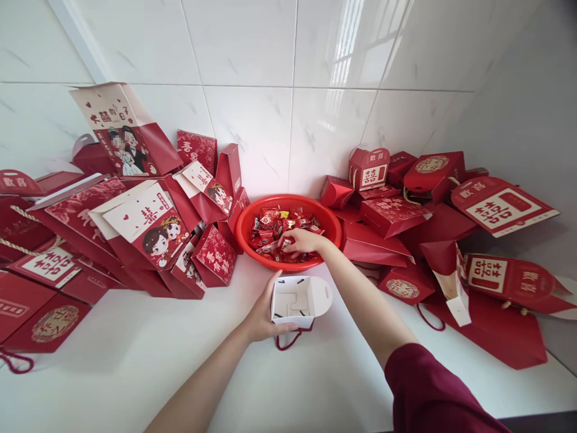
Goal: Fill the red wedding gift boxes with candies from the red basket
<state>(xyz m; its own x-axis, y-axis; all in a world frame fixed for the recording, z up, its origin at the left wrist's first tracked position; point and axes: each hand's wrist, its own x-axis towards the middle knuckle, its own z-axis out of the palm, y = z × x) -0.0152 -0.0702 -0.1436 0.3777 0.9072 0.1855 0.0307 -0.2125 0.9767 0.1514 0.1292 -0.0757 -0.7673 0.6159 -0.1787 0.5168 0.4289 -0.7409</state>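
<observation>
My left hand [264, 313] grips the left side of a small gift box [293, 300], thumb along its near edge. The box's lid flap stands out to the right, its white inside faces up, and no candy shows in it. A dark red cord handle [288, 345] hangs from its near side. Beyond the box, a round red plastic basket [334, 233] holds many wrapped candies [269, 218]. My right hand [301, 242] reaches into the basket with its fingers curled down among the candies. What the fingertips pinch, if anything, is too small to make out.
Red gift boxes [153, 222] are piled on the left of the white table [180, 361], some standing tall against the tiled wall [247, 132]. Another heap of red boxes [392, 213] lies on the right, close to my right forearm. Cord handles stick out from both piles.
</observation>
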